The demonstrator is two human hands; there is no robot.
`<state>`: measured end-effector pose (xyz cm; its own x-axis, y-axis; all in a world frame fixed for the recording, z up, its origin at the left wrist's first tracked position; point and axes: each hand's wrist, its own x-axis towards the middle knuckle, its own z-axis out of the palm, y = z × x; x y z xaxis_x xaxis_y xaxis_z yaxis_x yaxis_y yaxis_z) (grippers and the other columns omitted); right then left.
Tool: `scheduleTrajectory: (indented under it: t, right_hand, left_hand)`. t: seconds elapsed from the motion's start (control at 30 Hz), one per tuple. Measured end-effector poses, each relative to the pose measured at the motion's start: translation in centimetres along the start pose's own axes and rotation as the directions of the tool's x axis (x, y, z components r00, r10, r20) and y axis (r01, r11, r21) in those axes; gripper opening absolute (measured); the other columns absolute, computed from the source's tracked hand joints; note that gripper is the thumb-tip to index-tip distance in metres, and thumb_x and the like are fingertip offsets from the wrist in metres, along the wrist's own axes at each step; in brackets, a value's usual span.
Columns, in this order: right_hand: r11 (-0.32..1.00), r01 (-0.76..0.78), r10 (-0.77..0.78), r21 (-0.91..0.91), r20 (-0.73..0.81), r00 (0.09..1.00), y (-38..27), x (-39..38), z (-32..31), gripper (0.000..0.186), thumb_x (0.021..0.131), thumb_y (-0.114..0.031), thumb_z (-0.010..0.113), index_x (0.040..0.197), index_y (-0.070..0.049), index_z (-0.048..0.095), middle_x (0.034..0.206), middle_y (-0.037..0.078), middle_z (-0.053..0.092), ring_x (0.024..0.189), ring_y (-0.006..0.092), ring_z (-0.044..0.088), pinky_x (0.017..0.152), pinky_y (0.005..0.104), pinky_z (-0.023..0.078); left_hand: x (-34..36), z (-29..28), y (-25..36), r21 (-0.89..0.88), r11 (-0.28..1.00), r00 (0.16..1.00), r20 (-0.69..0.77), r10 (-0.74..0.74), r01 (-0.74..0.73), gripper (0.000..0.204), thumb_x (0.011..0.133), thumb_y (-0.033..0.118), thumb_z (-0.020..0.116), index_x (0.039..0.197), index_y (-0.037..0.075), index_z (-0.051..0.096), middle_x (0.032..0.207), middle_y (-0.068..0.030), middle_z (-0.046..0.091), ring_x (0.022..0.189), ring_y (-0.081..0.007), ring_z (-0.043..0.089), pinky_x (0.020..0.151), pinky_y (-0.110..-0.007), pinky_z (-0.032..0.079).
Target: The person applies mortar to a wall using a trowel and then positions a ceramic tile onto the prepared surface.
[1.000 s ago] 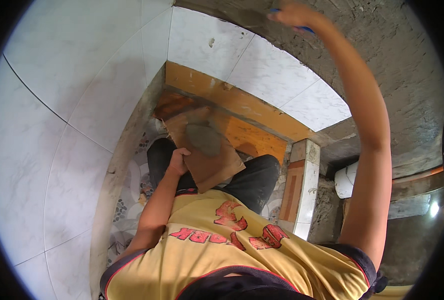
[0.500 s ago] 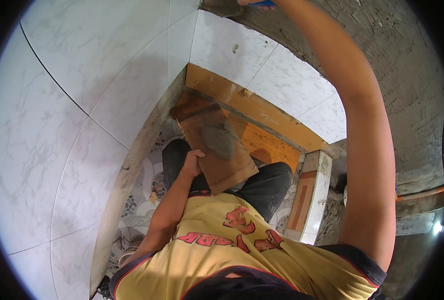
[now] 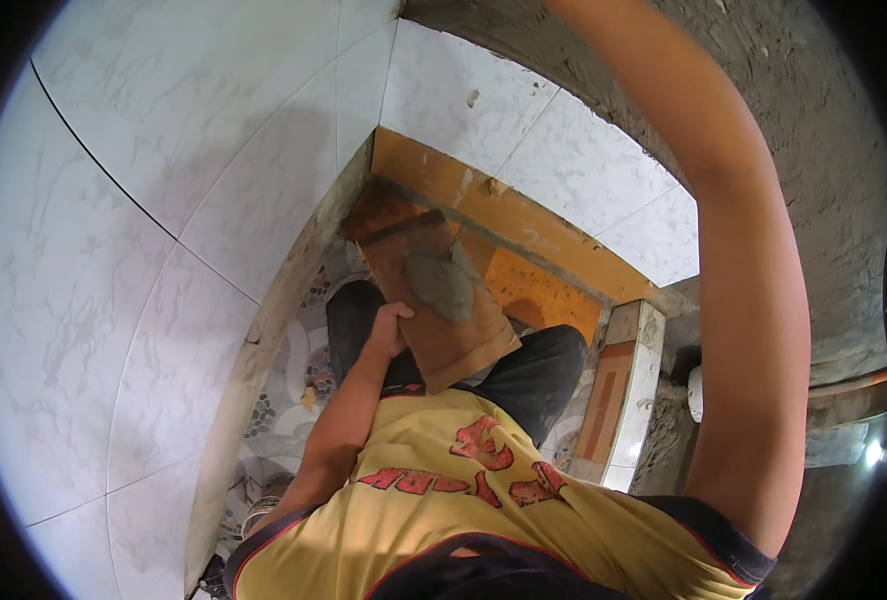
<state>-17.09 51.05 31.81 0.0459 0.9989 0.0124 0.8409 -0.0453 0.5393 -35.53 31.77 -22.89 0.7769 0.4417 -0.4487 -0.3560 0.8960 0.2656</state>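
My left hand point(image 3: 391, 325) is closed on the left edge of a brown board point(image 3: 459, 350) that is tilted over my lap and carries a lump of wet grey mortar point(image 3: 440, 280). My right arm reaches up along the right side to rough grey plaster point(image 3: 784, 80) at the top, where the hand is beyond the edge of the picture. Beneath that plaster runs a band of white marbled tiles point(image 3: 464, 90) with an orange-brown strip point(image 3: 434, 160) below it.
A tiled wall point(image 3: 134, 280) rises at my left. A low tiled ledge point(image 3: 624, 390) stands right of my knee, with a white container point(image 3: 695, 390), partly hidden by my arm, beyond it. Patterned floor point(image 3: 264, 420) shows beside my legs.
My right hand, earlier holding a blue-handled trowel at the plaster, has moved up out of view. The board and my left hand appear a little farther right in the picture.
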Motion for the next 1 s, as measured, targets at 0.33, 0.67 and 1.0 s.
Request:
scheduleTrajectory:
  t: [0.33, 0.67, 1.0]
  right_hand:
    - [0.971, -0.206, 0.22, -0.121, 0.12, 0.968, 1.4, -5.7, -0.9, 0.043, 0.08, -0.025, 0.061, 0.119, -0.011, 0.073, 0.126, 0.013, 0.069, 0.115, 0.033, 0.066, 0.09, 0.0451, 0.053]
    - [0.945, 0.03, 0.087, -0.324, 0.342, 0.935, 12.1, -12.5, 5.4, 0.032, 0.088, -0.023, 0.055, 0.109, -0.009, 0.075, 0.118, 0.013, 0.071, 0.109, 0.034, 0.067, 0.084, 0.0525, 0.055]
    - [0.942, -0.103, 0.177, -0.318, 0.213, 0.961, 15.0, -23.5, 9.1, 0.032, 0.088, -0.028, 0.057, 0.106, -0.008, 0.074, 0.11, 0.016, 0.072, 0.102, 0.035, 0.07, 0.082, 0.0505, 0.057]
  left_hand:
    - [-0.2, 0.4, 0.3, 0.009, 1.0, 1.0, 0.017, 0.001, -0.001, 0.053, 0.071, 0.012, 0.056, 0.121, -0.004, 0.058, 0.116, -0.0205, 0.065, 0.11, -0.0391, 0.063, 0.104, -0.049, 0.049]
    - [1.7, 0.5, -0.7, 0.071, 0.997, 0.999, 0.048, 0.003, -0.006, 0.042, 0.07, 0.009, 0.055, 0.11, -0.002, 0.062, 0.107, -0.016, 0.068, 0.104, -0.0355, 0.066, 0.099, -0.047, 0.053]
    - [-0.4, 1.5, -0.6, 0.154, 0.985, 0.991, 0.121, 0.055, -0.073, 0.06, 0.068, 0.012, 0.057, 0.126, -0.001, 0.057, 0.118, -0.0158, 0.065, 0.11, -0.0379, 0.063, 0.101, -0.05, 0.051]
